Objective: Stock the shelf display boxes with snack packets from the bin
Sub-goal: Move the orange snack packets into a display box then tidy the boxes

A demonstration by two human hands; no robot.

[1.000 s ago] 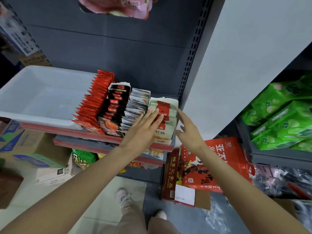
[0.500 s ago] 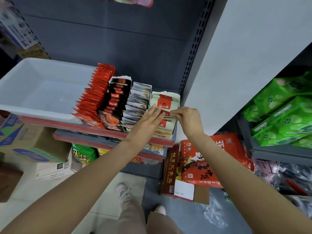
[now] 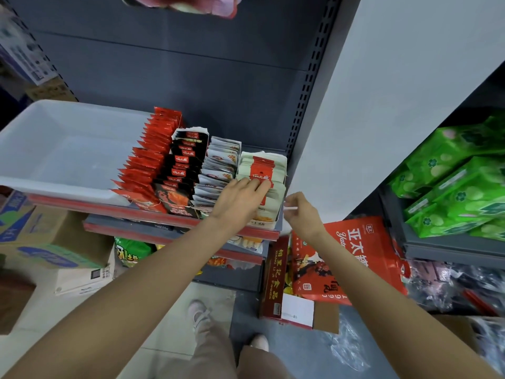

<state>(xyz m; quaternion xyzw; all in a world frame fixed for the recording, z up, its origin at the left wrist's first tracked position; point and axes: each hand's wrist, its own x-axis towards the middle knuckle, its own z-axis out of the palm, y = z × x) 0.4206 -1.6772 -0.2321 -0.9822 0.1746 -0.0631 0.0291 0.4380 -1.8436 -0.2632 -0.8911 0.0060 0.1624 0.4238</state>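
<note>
Tidying the rightmost display box, with the bin beside it looking emptied

The left hand point(image 3: 240, 199) lies with fingers nearly straight and together, fingertips point(image 3: 259, 184) pressing on the cream-and-red snack packets point(image 3: 262, 166) in the display box point(image 3: 269, 222) directly ahead of it. That row's long axis runs away from the hand toward the shelf's back panel, so a push along it would likely square the packets up. The right hand point(image 3: 299, 212) hangs just right of the box's near corner, fingers curled, seemingly pinching a thin white strip point(image 3: 291, 207); what it is I cannot tell. The left hand is the one on the packets. The white bin point(image 3: 35, 184) sits well to its left, showing no packets.
</note>
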